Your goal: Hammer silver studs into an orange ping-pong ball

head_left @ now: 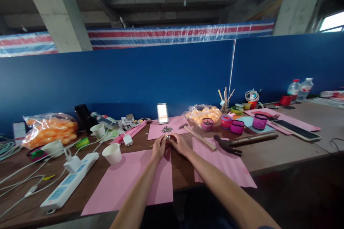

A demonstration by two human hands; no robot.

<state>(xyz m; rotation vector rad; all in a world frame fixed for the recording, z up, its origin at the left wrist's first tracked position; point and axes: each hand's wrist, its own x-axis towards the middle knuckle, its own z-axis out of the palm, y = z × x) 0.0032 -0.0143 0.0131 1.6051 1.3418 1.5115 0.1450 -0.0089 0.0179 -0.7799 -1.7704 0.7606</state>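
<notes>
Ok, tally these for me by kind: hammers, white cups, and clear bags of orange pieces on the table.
Hammers: 2
White cups: 3
Clear bags of orange pieces: 2
Total: 7

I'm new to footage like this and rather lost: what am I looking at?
There's no machine: a person's bare left hand and right hand are filmed by a camera worn on the head, looking forward and down. The fingertips of both hold a small shiny piece, too tiny to identify. Just beyond, a pile of shiny bits lies on pink paper. The brown table also holds a claw hammer on the right and a white power strip on the left.
</notes>
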